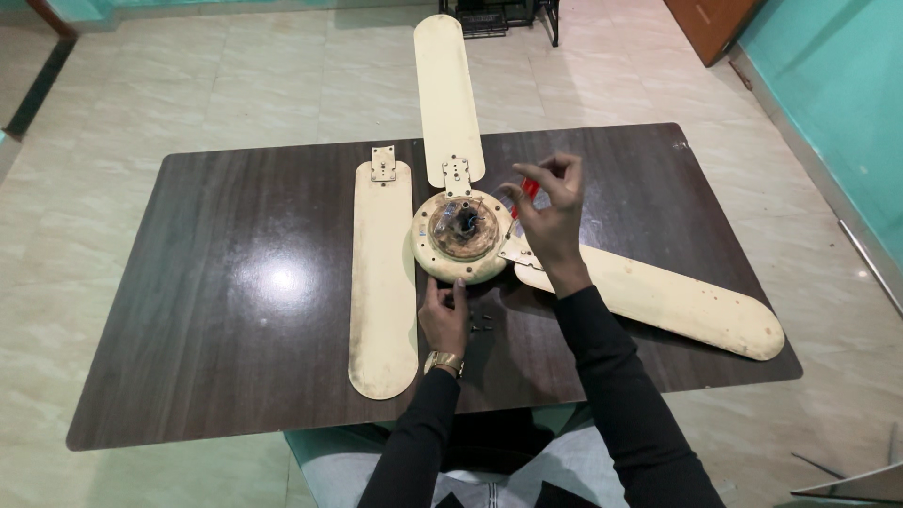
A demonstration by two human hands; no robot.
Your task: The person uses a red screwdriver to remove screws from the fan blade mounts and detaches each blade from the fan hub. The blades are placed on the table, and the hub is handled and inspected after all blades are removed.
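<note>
The ceiling fan motor hub (462,235) sat mid-table (188,282); the left hand (444,318) pressed its rim at six o'clock, fingers loose, grasping nothing; the right hand (548,209) pinched a red-handled screwdriver (529,191) at three o'clock; a detached blade (382,282) lay at nine.

Cream fan motor hub (463,235), round, rusty brown centre, lying flat mid-table. Two cream blades bolted on: one (448,94) points far, one (673,303) runs right and near. Third blade (382,277) detached, flat just left of hub, bracket end far. Red-handled screwdriver (530,191) pinched upright over hub's right edge. Small dark screws (481,325) loose just near of hub.
</note>
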